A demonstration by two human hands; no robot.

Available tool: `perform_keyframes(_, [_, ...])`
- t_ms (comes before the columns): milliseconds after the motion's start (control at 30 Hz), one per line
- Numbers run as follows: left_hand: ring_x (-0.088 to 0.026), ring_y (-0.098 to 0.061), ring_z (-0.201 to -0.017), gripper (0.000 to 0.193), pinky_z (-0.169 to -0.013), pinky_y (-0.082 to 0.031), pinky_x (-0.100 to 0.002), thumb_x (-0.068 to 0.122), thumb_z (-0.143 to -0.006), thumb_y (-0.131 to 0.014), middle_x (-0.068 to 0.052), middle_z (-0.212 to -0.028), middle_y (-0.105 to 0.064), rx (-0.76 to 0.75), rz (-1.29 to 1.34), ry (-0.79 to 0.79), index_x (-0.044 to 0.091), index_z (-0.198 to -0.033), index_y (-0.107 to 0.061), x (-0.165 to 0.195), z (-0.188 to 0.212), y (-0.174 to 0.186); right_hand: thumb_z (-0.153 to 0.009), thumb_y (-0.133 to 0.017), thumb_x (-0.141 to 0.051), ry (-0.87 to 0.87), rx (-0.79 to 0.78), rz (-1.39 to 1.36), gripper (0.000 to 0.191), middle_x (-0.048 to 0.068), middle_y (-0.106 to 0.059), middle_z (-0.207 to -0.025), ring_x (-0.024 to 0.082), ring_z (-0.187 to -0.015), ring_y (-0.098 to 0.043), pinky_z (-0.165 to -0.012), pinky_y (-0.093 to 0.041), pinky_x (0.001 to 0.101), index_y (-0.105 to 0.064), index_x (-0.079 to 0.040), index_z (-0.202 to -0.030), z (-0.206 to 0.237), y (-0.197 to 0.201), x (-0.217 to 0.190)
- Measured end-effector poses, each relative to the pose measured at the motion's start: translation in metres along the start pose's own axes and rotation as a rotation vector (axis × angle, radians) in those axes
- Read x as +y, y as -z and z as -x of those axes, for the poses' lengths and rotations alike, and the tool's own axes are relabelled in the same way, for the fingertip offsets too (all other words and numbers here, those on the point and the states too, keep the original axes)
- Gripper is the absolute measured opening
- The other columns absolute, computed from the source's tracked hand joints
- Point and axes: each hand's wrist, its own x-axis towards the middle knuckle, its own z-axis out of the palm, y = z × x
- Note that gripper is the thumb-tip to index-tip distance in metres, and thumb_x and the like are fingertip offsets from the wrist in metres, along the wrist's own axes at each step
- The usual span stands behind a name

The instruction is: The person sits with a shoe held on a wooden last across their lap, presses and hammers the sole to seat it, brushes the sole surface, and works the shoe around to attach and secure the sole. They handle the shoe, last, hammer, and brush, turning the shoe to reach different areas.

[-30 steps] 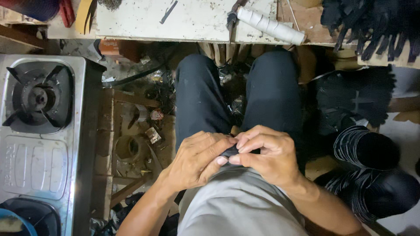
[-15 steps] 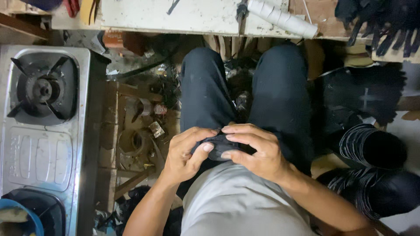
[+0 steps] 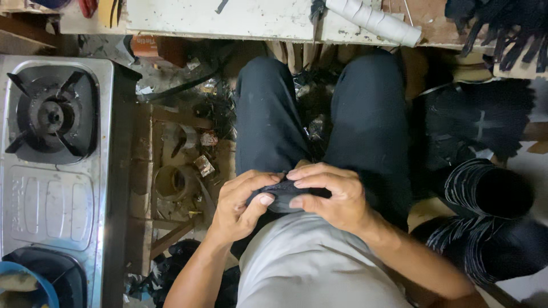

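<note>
Far left: one steel gas stove (image 3: 54, 171), two burners, upper one (image 3: 52, 117) fully visible, lower one partly under a blue bowl (image 3: 25, 288). Beside it, cluttered floor (image 3: 182, 171) with scrap bits. Centre, over the lap: left hand (image 3: 242, 205) and right hand (image 3: 328, 197), two in all, both closed on one small dark piece (image 3: 282, 194), fingers (image 3: 265, 199) curled round it, thumbs pressing its near edge. Piece sits between the hands, above the dark trousers. Top: table (image 3: 228, 17) edge, one white roll (image 3: 374, 20) on it. Right: two stacks of black rings (image 3: 491, 191), near the right forearm.
</note>
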Motion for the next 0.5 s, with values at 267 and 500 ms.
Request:
perform_keyframes(267, [-0.027, -0.073, -0.101, 0.025, -0.091, -0.057, -0.033, 0.015, -0.102, -0.063, -0.016, -0.113, -0.073, 0.026, 0.041, 0.004, 0.000, -0.122, -0.065, -0.004, -0.005, 0.003, -0.083, -0.083, 0.005, -0.031, 0.020, -0.055, 0.025, 0.018, -0.075, -0.120, 0.026, -0.110, -0.077, -0.097, -0.063, 0.0357, -0.072, 0.001, -0.105, -0.002, -0.001, 0.001])
perform_keyframes(500, [-0.016, -0.062, -0.101, 0.041, -0.091, -0.051, -0.030, 0.016, -0.096, -0.062, -0.009, -0.117, -0.065, 0.177, 0.067, 0.166, -0.003, -0.132, -0.061, -0.011, -0.055, 0.012, -0.086, -0.075, 0.002, -0.356, 0.110, -0.282, 0.021, 0.017, -0.071, -0.122, 0.022, -0.105, -0.071, -0.088, -0.061, 0.0321, -0.070, 0.002, -0.107, -0.057, 0.017, -0.009])
